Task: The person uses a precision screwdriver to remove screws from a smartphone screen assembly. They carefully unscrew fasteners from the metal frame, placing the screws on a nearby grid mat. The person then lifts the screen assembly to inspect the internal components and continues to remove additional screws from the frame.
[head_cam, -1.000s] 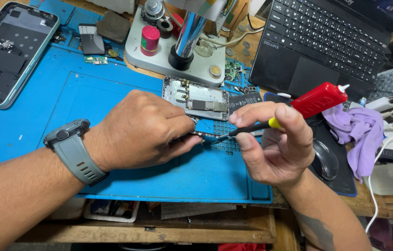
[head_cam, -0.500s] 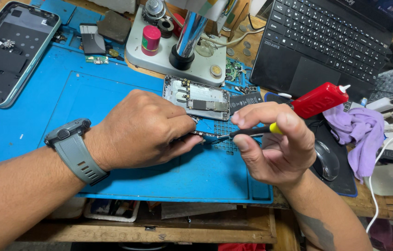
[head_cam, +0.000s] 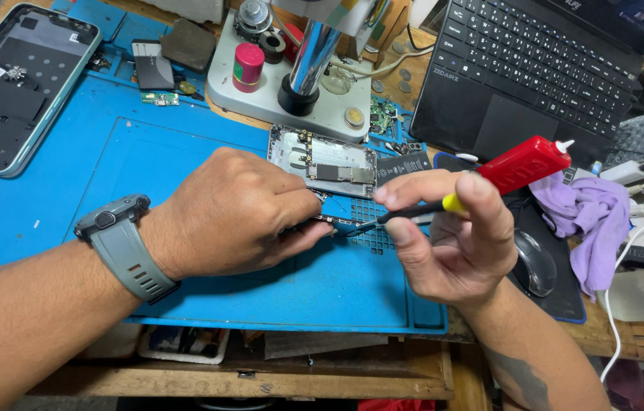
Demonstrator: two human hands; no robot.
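Observation:
My left hand [head_cam: 234, 215], with a grey watch [head_cam: 125, 245] on the wrist, is closed over a small dark part [head_cam: 327, 221] held just above the blue work mat [head_cam: 109, 160]. My right hand [head_cam: 447, 240] grips a red-handled screwdriver [head_cam: 489, 176]; its black tip touches the small part beside my left fingertips. Directly behind my hands lies an opened phone body [head_cam: 323, 160] with its circuit board showing.
An opened teal phone shell [head_cam: 11, 84] lies at the far left. A grey microscope base [head_cam: 295, 76] with a red-capped pot stands behind. A black laptop [head_cam: 535, 76], a mouse [head_cam: 535, 262] and a purple cloth [head_cam: 588, 221] lie to the right. The wooden bench edge [head_cam: 261, 377] runs below.
Both hands hold nearly the same pose. The screwdriver tip has shifted slightly against the small part.

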